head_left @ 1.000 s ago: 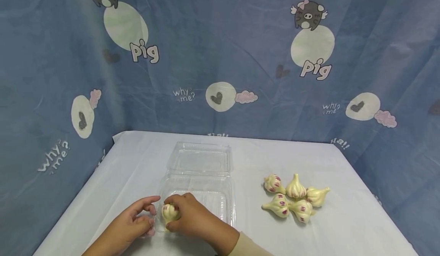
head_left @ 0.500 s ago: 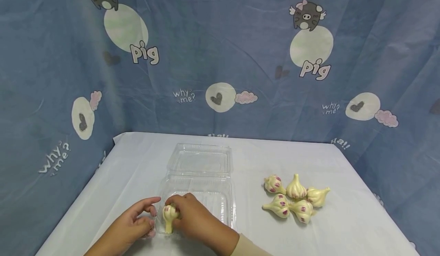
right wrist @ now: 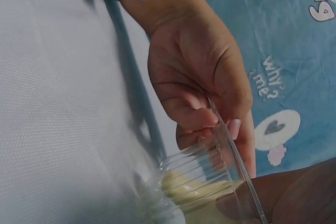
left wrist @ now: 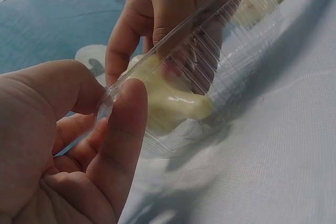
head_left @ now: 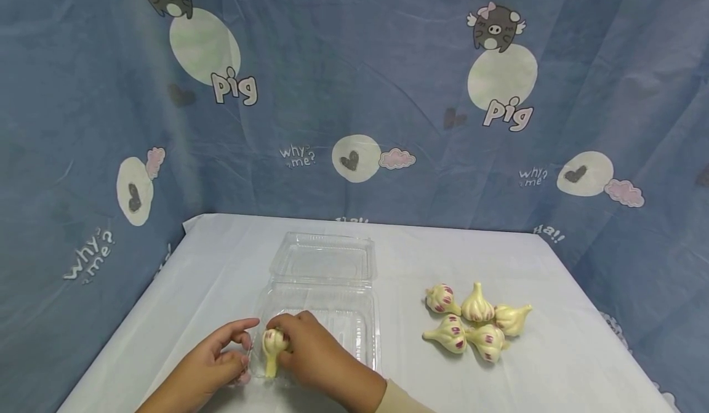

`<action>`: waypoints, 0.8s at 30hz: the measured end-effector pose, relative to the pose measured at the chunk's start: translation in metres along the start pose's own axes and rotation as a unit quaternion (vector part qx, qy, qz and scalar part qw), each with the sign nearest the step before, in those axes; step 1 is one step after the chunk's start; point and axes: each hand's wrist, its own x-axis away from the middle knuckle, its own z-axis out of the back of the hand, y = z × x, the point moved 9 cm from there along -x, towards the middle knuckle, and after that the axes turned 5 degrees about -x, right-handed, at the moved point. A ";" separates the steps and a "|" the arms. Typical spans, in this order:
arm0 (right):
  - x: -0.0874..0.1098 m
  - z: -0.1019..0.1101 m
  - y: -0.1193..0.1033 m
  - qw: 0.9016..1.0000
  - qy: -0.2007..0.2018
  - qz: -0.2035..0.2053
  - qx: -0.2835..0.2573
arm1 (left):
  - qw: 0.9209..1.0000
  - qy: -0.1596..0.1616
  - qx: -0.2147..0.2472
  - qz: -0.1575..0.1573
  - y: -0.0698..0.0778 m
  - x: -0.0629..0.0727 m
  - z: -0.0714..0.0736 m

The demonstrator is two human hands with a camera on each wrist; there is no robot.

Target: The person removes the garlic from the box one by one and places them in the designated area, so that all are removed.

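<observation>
A clear plastic clamshell box (head_left: 354,324) lies unfolded on the white table, its lid (head_left: 324,259) laid back behind the tray. At the tray's near-left corner, my right hand (head_left: 312,348) grips a pale garlic bulb (head_left: 274,343), whose stem points toward me. My left hand (head_left: 207,360) pinches the tray's left rim between thumb and fingers, as the left wrist view shows the thumb (left wrist: 128,114) against the plastic. Through the ribbed wall in the right wrist view, the garlic bulb (right wrist: 194,190) shows with my right thumb (right wrist: 233,203) on it. Fingers behind the bulb are partly hidden.
Several more garlic bulbs (head_left: 487,341) with purple marks sit clustered on the right part of the white tabletop (head_left: 554,364). A blue curtain (head_left: 410,105) printed with pigs and clouds closes off the back and sides.
Within the right hand the garlic bulb has turned so that its stem points straight toward me, mostly between the first two moments. The left hand and box have hardly moved.
</observation>
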 end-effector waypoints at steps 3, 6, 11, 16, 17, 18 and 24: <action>0.002 0.001 -0.002 1.000 0.000 0.006 -0.001 | 1.000 -0.001 0.000 -0.008 0.000 0.000 -0.001; 0.004 0.002 -0.002 1.000 -0.001 0.011 0.000 | 1.000 -0.008 0.004 -0.012 -0.001 0.000 -0.003; 0.004 0.007 -0.007 1.000 0.005 0.031 0.003 | 1.000 -0.009 -0.006 -0.015 -0.001 0.001 -0.002; 0.003 0.009 -0.011 0.999 0.008 0.043 -0.007 | 1.000 -0.006 -0.014 -0.018 0.000 0.002 0.001; 0.003 0.010 -0.011 0.999 0.009 0.045 -0.009 | 1.000 -0.008 -0.013 -0.019 0.001 0.002 0.001; 0.003 0.010 -0.011 0.999 0.010 0.045 -0.010 | 1.000 -0.010 -0.011 -0.019 0.001 0.002 0.001; 0.002 0.013 -0.008 0.999 0.010 0.037 -0.034 | 1.000 -0.016 -0.004 -0.013 0.001 0.000 0.000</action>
